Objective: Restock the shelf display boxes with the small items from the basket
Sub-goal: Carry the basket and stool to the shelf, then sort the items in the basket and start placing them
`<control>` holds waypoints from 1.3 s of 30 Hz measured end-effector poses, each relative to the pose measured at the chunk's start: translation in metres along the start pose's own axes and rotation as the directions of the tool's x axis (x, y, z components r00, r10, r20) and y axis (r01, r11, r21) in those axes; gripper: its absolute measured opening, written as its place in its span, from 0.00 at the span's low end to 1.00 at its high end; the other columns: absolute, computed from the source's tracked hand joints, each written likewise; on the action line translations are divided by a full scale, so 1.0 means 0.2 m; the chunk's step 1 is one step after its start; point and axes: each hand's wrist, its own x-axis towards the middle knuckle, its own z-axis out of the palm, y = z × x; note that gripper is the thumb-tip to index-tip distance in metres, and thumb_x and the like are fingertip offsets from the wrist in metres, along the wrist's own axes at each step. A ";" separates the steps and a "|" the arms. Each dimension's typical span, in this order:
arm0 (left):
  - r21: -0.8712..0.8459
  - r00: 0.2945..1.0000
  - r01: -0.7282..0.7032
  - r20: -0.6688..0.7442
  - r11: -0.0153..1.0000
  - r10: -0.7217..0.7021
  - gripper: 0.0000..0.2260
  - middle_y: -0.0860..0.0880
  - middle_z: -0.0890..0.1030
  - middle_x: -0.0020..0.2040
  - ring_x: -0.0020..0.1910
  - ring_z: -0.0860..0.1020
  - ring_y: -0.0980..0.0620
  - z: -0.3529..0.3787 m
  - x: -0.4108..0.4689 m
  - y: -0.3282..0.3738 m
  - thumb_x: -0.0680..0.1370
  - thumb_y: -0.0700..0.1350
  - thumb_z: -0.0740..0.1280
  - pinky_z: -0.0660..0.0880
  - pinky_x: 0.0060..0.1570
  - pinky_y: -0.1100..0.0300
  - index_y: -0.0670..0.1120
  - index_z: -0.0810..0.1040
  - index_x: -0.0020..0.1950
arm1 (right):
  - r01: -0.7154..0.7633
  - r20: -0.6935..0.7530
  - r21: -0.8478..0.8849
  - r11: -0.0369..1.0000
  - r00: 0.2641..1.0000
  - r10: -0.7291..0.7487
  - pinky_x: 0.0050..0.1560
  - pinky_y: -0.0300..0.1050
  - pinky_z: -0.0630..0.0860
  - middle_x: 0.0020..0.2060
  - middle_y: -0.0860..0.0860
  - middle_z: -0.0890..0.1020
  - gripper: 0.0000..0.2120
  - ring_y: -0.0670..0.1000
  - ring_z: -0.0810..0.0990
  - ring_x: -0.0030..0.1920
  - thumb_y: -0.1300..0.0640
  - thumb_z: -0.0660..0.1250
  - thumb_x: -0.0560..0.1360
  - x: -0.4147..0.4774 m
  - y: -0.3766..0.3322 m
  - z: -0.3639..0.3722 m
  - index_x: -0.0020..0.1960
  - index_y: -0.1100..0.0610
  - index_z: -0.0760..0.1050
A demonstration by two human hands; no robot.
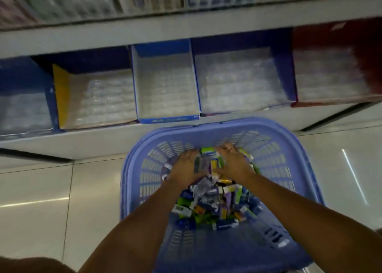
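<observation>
fingers (191,153) of the left hand (183,168) curl down over the heap of small items (217,200). those of the right hand (234,163) do the same from the other side, so the two hands cup a clump of packets between them. the fingertips are sunk among the packets, and blur hides how tightly they hold.

the small items lie in a lilac-blue plastic basket (268,159), heaped from its middle to its far wall. they are short oblong packets in green, yellow, purple, blue and white, with print too smeared to read. the basket has slatted walls and a rounded rim. it stands on the floor (37,200), just in front of the low shelf (124,140).

on that shelf sits a row of open cardboard display boxes. straight beyond the basket is the middle box (168,119), blue outside and white inside. left of it is a box with a yellow side wall (60,97). right of it are a blue-walled box (283,76) and then a red box (361,66). another blue one is cut off at the left edge. each shows pale, glossy rows inside, too blurred to tell what they are.

the floor is shiny pale tile with streaks of reflected light. goods on the upper shelf (186,24) are only a blur.
</observation>
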 end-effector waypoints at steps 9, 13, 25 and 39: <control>0.166 0.976 0.013 -0.214 0.986 0.023 0.34 0.48 0.65 0.71 0.70 0.61 0.46 0.16 0.00 -0.03 0.73 0.64 0.64 0.59 0.71 0.51 0.48 0.62 0.74 | 0.028 -0.059 -0.083 0.996 0.998 -0.033 0.67 0.58 0.67 0.72 0.50 0.64 0.27 0.60 0.68 0.67 0.42 0.58 0.79 0.05 -0.01 0.15 0.75 0.47 0.59; 0.203 0.996 0.037 -0.087 0.978 -0.019 0.38 0.47 0.66 0.71 0.68 0.63 0.45 0.10 0.04 -0.03 0.71 0.66 0.65 0.60 0.69 0.52 0.47 0.62 0.73 | 0.011 -0.044 -0.044 0.999 0.999 -0.013 0.66 0.56 0.67 0.70 0.51 0.66 0.27 0.58 0.68 0.67 0.38 0.57 0.77 0.05 -0.02 0.14 0.72 0.49 0.63; -0.022 0.980 0.122 0.164 0.992 -0.117 0.45 0.47 0.57 0.77 0.74 0.57 0.43 0.08 0.01 -0.11 0.67 0.73 0.62 0.57 0.72 0.43 0.50 0.55 0.77 | -0.142 0.204 -0.095 0.985 0.966 0.159 0.70 0.67 0.53 0.75 0.52 0.60 0.36 0.59 0.60 0.73 0.27 0.52 0.72 0.14 -0.07 0.13 0.74 0.44 0.58; -0.207 0.963 0.164 0.244 0.965 -0.111 0.41 0.48 0.55 0.78 0.75 0.55 0.43 0.05 0.04 -0.08 0.70 0.67 0.68 0.57 0.72 0.43 0.54 0.56 0.77 | -0.098 0.276 -0.074 0.992 0.954 0.115 0.71 0.60 0.60 0.75 0.50 0.61 0.33 0.57 0.61 0.73 0.29 0.54 0.72 0.17 -0.02 0.13 0.73 0.41 0.59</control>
